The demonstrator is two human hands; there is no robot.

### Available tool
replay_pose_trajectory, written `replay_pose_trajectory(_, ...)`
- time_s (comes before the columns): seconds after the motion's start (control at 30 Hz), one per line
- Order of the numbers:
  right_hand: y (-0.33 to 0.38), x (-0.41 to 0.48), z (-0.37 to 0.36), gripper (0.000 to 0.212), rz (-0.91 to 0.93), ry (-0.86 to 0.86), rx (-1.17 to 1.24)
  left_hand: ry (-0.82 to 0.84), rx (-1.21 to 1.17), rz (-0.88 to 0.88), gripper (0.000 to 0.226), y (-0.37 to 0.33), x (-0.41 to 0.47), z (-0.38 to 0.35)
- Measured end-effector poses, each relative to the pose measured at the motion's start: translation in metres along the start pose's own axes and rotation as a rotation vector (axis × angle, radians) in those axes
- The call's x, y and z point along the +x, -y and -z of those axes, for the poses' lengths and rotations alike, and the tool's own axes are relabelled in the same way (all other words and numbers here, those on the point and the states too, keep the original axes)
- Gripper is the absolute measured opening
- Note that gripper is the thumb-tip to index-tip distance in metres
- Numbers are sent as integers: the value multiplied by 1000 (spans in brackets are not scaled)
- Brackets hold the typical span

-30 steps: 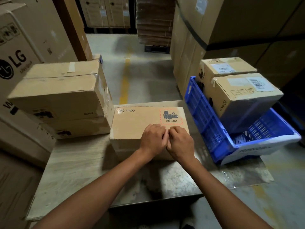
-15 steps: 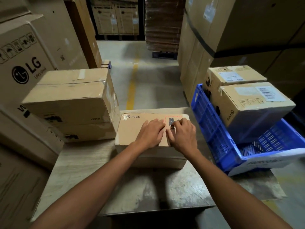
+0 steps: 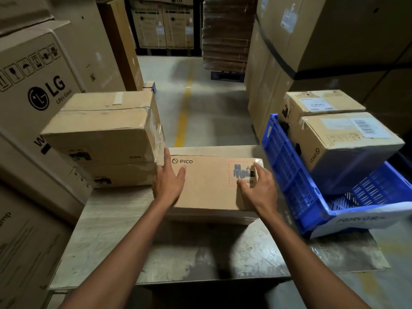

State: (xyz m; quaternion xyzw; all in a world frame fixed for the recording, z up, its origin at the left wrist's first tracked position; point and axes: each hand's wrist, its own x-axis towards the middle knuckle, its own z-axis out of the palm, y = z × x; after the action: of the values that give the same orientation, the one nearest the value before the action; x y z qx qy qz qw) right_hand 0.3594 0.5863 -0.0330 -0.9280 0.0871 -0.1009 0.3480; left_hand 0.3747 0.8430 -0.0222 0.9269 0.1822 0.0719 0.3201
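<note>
Grips released: left grip (image 3: pixel 168 184) on PICO box (image 3: pixel 207 188) left end, right grip (image 3: pixel 259 188) on right end.

Dim warehouse light from overhead, dark vignetted corners, wide-angle bending at edges, soft shadows under forearms on the table (image 3: pixel 116 237), slight motion blur throughout, far aisle soft.

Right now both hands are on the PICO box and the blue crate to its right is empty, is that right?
Not quite. In the head view the blue crate holds two cardboard boxes, one behind the other. The rest holds: left hand and right hand are both on the PICO box, crate to its right.
</note>
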Motion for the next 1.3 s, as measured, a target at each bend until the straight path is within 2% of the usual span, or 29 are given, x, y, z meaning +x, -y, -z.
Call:
replay_pose_trajectory(0.07, -3, -1, 1, 83, 15, -63, 59, -62, -66, -53, 72, 4, -4, -1)
replay_pose_trajectory(0.13, -8, -4, -1, 88, 13, -122, 103, -145, -146, -128, 57, 7, -12, -4)
replay_pose_trajectory(0.2, -13, -10, -4, 81, -10, -130, 130, -175, -215, -138, 42, 14, -20, -11)
replay_pose_trajectory(0.3, -23, -29, -15, 59, -46, -106, 109, -121, -252, -44, 31, 32, -38, -26)
replay_pose_trajectory(0.4, -36, -47, -33, 56, -129, -110, 87, -113, -236, 26, 27, 50, -57, -40)
replay_pose_trajectory(0.53, -44, -60, -48, 48, -227, -83, -2, -28, -182, 3, 26, 68, -78, -51)
replay_pose_trajectory(0.63, -40, -66, -58, 39, -284, -45, -209, 21, -49, -63, 30, 70, -86, -56)
replay_pose_trajectory(0.7, -34, -66, -65, 32, -173, -37, -369, -24, 127, -148, 31, 66, -84, -58)
replay_pose_trajectory(0.77, -26, -65, -71, 30, 56, 44, -460, -33, 234, -315, 34, 60, -77, -60)
replay_pose_trajectory(0.83, -11, -64, -77, 46, 267, 240, -431, 43, 253, -481, 38, 56, -68, -65)
replay_pose_trajectory(0.93, 14, -60, -91, 80, 463, 413, -413, 214, 378, -478, 57, 52, -64, -71)
replay_pose_trajectory(1.03, 23, -50, -101, 85, 479, 518, -497, 245, 502, -424, 71, 52, -61, -73)
replay_pose_trajectory(1.13, 22, -36, -101, 86, 455, 534, -576, 272, 509, -427, 60, 54, -49, -67)
replay_pose_trajectory(1.3, 22, -25, -100, 89, 470, 595, -597, 323, 589, -474, 61, 53, -32, -57)
